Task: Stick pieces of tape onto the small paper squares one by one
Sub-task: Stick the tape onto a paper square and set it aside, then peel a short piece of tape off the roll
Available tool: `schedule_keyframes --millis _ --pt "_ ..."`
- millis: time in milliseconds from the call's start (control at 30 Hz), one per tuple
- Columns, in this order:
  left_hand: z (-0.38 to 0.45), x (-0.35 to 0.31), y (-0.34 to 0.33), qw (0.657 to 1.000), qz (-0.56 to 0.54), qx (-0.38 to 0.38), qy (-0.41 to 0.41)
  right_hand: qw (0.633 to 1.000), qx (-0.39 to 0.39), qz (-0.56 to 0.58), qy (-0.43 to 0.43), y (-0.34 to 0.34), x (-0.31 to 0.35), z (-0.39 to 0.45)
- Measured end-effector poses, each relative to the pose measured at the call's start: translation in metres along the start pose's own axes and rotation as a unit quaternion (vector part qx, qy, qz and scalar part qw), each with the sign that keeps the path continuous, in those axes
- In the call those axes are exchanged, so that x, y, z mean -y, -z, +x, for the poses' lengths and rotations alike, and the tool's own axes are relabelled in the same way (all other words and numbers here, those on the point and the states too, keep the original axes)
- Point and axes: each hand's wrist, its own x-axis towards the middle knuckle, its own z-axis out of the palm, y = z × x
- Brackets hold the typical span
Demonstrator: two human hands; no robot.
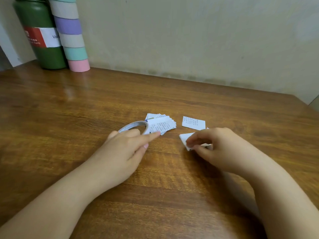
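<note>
Bare forearms, no visible sleeves

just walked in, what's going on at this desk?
A person is taping small paper squares at a wooden table. The left hand holds a roll of tape, index finger stretched toward a fanned pile of printed squares. The right hand pinches one white paper square against the table. Another printed square lies apart, just beyond it. A green bottle and a stack of pastel tape rolls stand at the back left.
</note>
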Motion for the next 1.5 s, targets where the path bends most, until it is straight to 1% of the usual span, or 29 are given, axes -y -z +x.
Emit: schedule_keyframes --millis 100,200,267,333,433,500,600,700,733,800,933,1067,1167,1367,1433,1500 --pt "0.001 -0.001 0.005 0.996 -0.076 -0.038 0.016 0.999 -0.036 -0.014 -0.035 0.002 -0.010 0.002" --pt "-0.001 0.000 0.006 0.991 -0.113 -0.033 0.058 0.995 -0.081 -0.035 -0.049 -0.004 -0.008 0.006" --pt "-0.001 0.003 0.004 0.990 -0.118 -0.025 0.067 0.994 -0.103 -0.017 -0.028 -0.010 -0.003 0.008" --pt "0.000 0.002 0.005 0.989 -0.131 -0.022 0.059 0.992 -0.126 0.019 0.009 -0.015 0.003 0.008" --pt "0.000 -0.004 0.009 0.979 -0.197 -0.037 0.035 0.978 -0.168 0.100 0.077 -0.024 0.017 0.007" --pt "0.000 -0.008 0.012 0.967 -0.252 -0.031 0.037 0.962 -0.191 0.128 0.147 -0.029 0.028 0.006" --pt "-0.001 -0.015 0.018 0.934 -0.356 -0.001 0.033 0.940 -0.223 0.110 0.234 -0.033 0.041 0.004" --pt "-0.001 -0.019 0.022 0.881 -0.470 0.017 0.040 0.922 -0.276 0.077 0.259 -0.032 0.047 0.003" --pt "-0.001 -0.020 0.022 0.870 -0.490 0.024 0.042 0.917 -0.293 0.073 0.260 -0.031 0.048 0.003" --pt "-0.001 -0.021 0.022 0.863 -0.502 0.031 0.048 0.910 -0.318 0.074 0.257 -0.030 0.048 0.003" --pt "-0.002 -0.021 0.023 0.869 -0.491 0.038 0.049 0.904 -0.345 0.105 0.231 -0.029 0.044 0.004" --pt "-0.002 -0.023 0.021 0.864 -0.500 0.038 0.048 0.901 -0.355 0.130 0.214 -0.031 0.047 0.002" --pt "0.000 -0.022 0.017 0.882 -0.469 0.026 0.044 0.898 -0.358 0.118 0.226 -0.034 0.054 -0.002" --pt "0.000 -0.021 0.014 0.916 -0.398 0.004 0.051 0.898 -0.378 0.101 0.203 -0.047 0.063 0.001" --pt "0.000 -0.022 0.012 0.926 -0.372 -0.003 0.055 0.899 -0.374 0.115 0.199 -0.049 0.063 0.002" --pt "0.000 -0.022 0.012 0.934 -0.353 -0.007 0.059 0.901 -0.362 0.158 0.181 -0.050 0.064 0.001"
